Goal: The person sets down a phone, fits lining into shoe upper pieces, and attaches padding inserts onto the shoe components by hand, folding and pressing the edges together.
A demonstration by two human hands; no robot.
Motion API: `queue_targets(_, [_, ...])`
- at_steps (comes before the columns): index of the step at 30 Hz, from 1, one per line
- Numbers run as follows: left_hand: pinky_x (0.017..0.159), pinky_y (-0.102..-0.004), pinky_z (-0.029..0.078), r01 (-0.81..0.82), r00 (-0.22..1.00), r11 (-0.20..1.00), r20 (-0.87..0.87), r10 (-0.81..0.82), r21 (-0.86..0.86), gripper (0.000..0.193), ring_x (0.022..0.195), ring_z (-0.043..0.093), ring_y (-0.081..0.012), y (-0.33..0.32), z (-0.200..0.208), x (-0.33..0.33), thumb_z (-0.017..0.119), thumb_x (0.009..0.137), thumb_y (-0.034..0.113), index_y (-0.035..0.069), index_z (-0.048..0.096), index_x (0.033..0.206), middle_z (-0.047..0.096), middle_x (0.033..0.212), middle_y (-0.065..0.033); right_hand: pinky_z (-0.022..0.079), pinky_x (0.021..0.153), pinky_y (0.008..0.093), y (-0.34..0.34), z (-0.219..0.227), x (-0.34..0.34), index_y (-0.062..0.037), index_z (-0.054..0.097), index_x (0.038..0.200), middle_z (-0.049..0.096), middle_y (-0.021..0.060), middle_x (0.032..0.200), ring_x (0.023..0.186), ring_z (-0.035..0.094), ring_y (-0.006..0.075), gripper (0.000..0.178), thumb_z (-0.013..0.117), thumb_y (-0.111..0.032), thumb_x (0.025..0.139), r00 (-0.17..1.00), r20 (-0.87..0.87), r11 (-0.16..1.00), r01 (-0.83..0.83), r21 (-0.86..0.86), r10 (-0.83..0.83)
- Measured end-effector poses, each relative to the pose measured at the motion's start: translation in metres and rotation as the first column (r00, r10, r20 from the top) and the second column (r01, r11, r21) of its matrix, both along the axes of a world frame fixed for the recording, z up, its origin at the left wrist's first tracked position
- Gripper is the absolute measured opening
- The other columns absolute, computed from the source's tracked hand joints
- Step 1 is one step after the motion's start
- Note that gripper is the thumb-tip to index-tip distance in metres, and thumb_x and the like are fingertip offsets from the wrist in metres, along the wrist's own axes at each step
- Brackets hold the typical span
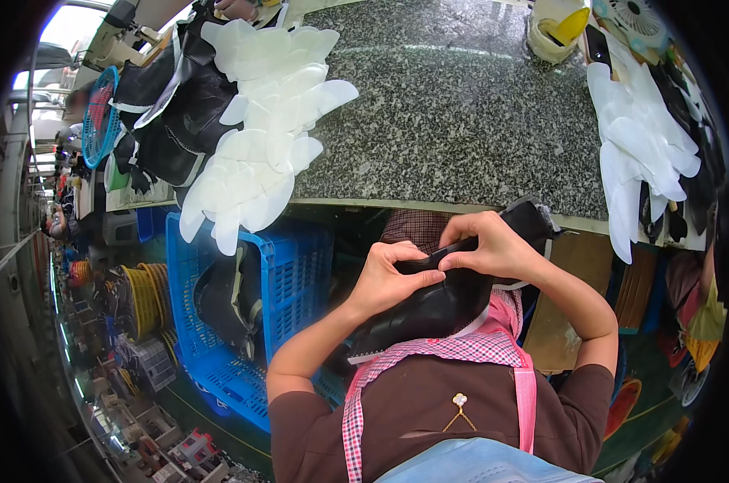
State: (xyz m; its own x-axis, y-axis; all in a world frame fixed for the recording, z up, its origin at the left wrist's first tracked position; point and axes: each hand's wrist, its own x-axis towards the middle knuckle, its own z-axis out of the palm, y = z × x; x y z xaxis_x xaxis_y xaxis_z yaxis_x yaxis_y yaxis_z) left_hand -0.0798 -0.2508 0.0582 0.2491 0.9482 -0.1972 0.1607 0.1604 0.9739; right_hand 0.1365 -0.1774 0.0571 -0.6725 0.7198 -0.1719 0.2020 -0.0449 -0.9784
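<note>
Granite tabletop (453, 121) spans upper centre of frame, its front edge (364, 204) bowing across the middle. Widest stretch of stone shows between two white piles; most room for moving is there. Below the edge it's tight: black boot upper (429, 315) lies on the lap at frame centre, slanting lower left to upper right, its upper-right end overlapping the table edge in view; can't tell if they touch. Left hand (390, 280) pinches a fold of the upper between thumb and fingers; right hand (487, 244) pinches the same fold just beside it. Pink checked apron (469, 348) under the upper.

White sole-shaped sheets (264, 121) pile at upper left, some hanging past the edge in front of a blue plastic crate (296, 274). Crate crowds the left forearm's side, black leather piece (222, 299) inside. Stitched black pieces (167, 129) heaped against the white pile; blue basket (99, 121) farther left. Second white pile (634, 149) overhangs the edge at right. White tub (546, 50) with yellow item (572, 26) inside sits upper right, dark phone (597, 46) near it, small fan (634, 16) in the corner.
</note>
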Motion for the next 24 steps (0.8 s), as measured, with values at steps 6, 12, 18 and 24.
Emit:
queue_targets(6, [0.061,-0.0240,0.044,-0.070,0.996,0.995,0.045,0.073,-0.073,0.016,0.068,0.058,-0.0053,-0.005,-0.008,-0.002,0.084,0.079,0.009,-0.003,0.075,0.085,0.068,0.072,-0.0028,0.049,0.068,0.0299,-0.003,-0.013,0.000,0.0038,0.067,0.089,0.069,0.0086,0.078,0.073,0.063,0.0130,0.023,0.078,-0.016,0.084,0.993,-0.042,0.994,-0.105,0.024,0.106])
queue_targets(12, [0.061,-0.0242,0.040,-0.010,0.990,0.999,0.139,0.016,-0.040,0.013,0.069,0.054,-0.0055,0.010,-0.021,-0.011,0.080,0.083,0.006,-0.003,0.072,0.081,0.061,0.071,0.0004,0.050,0.068,0.0308,0.002,-0.013,-0.003,0.0032,0.068,0.091,0.068,0.0087,0.076,0.073,0.064,0.0123,0.020,0.076,-0.014,0.085,0.997,-0.074,0.999,-0.032,-0.039,0.029])
queue_targets(18, [0.063,-0.0245,0.039,0.012,0.972,0.997,0.236,0.005,-0.070,0.016,0.068,0.051,-0.0061,0.016,-0.031,-0.023,0.080,0.082,0.005,-0.004,0.067,0.078,0.057,0.072,0.0009,0.049,0.065,0.0390,0.035,0.008,0.019,0.0008,0.071,0.091,0.067,0.0183,0.077,0.069,0.065,0.0319,0.027,0.080,-0.022,0.079,0.939,0.226,0.922,-0.311,0.230,0.260])
queue_targets(24, [0.066,-0.0257,0.042,0.009,0.984,0.999,0.175,-0.018,0.053,0.020,0.073,0.053,-0.0090,0.024,-0.043,-0.045,0.081,0.078,0.003,-0.004,0.063,0.078,0.058,0.075,-0.0010,0.049,0.068,0.0430,0.062,0.004,0.046,-0.0005,0.071,0.088,0.067,0.0180,0.076,0.075,0.065,0.0378,0.026,0.080,-0.021,0.074,0.919,0.312,0.878,-0.343,0.334,0.241])
